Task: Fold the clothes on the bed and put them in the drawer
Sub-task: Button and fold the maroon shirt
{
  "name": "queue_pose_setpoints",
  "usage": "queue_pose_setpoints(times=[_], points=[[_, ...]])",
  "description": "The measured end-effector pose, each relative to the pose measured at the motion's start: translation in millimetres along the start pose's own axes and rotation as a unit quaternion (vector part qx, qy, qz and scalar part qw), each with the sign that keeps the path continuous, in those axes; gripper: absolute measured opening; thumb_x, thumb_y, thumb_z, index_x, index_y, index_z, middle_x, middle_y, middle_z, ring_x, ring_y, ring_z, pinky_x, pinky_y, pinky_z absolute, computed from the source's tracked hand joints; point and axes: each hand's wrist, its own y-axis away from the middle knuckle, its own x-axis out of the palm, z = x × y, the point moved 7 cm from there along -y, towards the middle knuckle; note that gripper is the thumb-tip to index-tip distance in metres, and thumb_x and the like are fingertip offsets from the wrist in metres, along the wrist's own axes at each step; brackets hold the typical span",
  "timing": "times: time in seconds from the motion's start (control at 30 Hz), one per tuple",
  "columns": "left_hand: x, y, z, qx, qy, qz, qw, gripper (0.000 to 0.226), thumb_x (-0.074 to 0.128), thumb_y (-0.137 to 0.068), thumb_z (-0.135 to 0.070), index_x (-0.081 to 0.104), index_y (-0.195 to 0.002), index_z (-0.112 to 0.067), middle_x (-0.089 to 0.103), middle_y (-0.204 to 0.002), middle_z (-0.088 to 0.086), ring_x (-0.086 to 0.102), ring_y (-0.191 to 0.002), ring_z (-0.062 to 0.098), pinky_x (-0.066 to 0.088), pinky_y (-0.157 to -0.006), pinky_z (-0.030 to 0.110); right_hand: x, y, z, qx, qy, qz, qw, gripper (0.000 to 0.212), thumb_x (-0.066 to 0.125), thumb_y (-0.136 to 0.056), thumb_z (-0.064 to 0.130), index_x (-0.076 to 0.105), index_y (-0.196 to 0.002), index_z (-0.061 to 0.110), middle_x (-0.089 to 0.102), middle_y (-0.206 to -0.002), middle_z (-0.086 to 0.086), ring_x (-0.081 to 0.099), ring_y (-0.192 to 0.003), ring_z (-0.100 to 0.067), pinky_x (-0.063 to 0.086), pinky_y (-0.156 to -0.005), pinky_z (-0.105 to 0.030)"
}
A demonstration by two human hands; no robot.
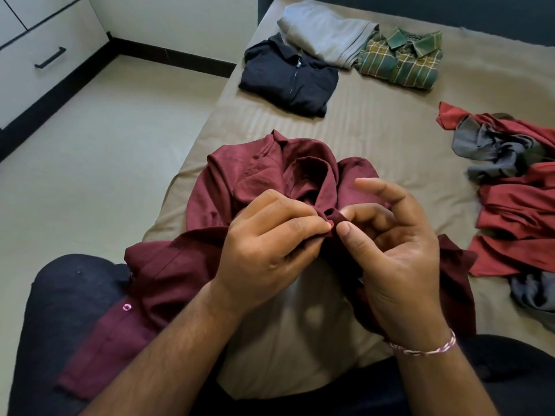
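Maroon shirt (pixel 258 175) lies crumpled on the bed (pixel 375 121) right in front of us, its collar pointing away and its front panels spilling back toward our lap, one with a pink button (pixel 127 307) draped over our dark trouser leg (pixel 69 310). We pinch the shirt's front edge near the collar with both hands: our left hand (pixel 264 244) grips the fabric between thumb and curled fingers, and our right hand (pixel 393 259) presses its thumb against the same bunched bit of cloth while its index finger arches above it. A braided thread bracelet (pixel 426 349) circles our right wrist. Farther up the bed, three folded garments sit close together: a dark zip-neck top (pixel 288 76), grey trousers (pixel 324 31) partly overlapping it, and a green plaid shirt (pixel 399 60) touching the trousers. To the right lies an unfolded heap of red cloth (pixel 516 211) tangled with grey fabric (pixel 492 148). Across the pale floor (pixel 105 145) to the left stands a white drawer unit (pixel 39 55) with a black bar handle (pixel 50 57), shut.
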Motion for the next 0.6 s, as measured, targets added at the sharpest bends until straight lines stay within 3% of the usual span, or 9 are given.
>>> queue_pose_setpoints(times=[0.17,0.3,0.4,0.6], points=[[2.5,-0.1,2.6,-0.015,0.016,0.019,1.0,0.003,0.081,-0.089,-0.005,0.082,-0.088,-0.002,0.074,-0.099,0.01,0.068,-0.087,0.027,0.055,-0.08,0.036,2.7,-0.8,0.2,-0.023,0.029,0.043,0.998,0.05,0.071,-0.087,-0.011,0.06,-0.129,0.013,0.066,-0.092,-0.013,0.067,-0.086,-0.023,0.058,-0.08,-0.028],[6.7,1.5,9.4,-0.032,0.049,0.058,0.997,0.004,0.082,-0.087,-0.005,0.081,-0.086,-0.002,0.072,-0.116,0.012,0.068,-0.093,0.025,0.055,-0.081,0.037,3.6,-1.0,0.3,-0.037,0.074,0.075,0.994,0.051,0.069,-0.088,-0.012,0.058,-0.132,0.011,0.065,-0.094,-0.011,0.068,-0.091,-0.025,0.058,-0.087,-0.034],[13.6,3.4,18.8,-0.094,0.116,0.108,0.983,0.007,0.084,-0.083,0.0,0.078,-0.087,-0.002,0.074,-0.111,0.008,0.072,-0.101,0.017,0.059,-0.082,0.036,4.5,-3.0,-1.4,-0.042,0.137,0.107,0.984,0.053,0.068,-0.087,-0.013,0.058,-0.133,0.012,0.065,-0.094,-0.01,0.068,-0.091,-0.029,0.059,-0.087,-0.041],[17.2,8.3,30.3,-0.152,0.136,0.133,0.97,0.018,0.084,-0.081,0.0,0.076,-0.094,-0.007,0.074,-0.097,0.0,0.071,-0.09,0.013,0.058,-0.082,0.028,8.1,-2.6,-7.5,-0.068,0.205,0.126,0.968,0.047,0.068,-0.088,-0.012,0.062,-0.128,0.012,0.064,-0.094,-0.005,0.066,-0.087,-0.028,0.058,-0.081,-0.045]])
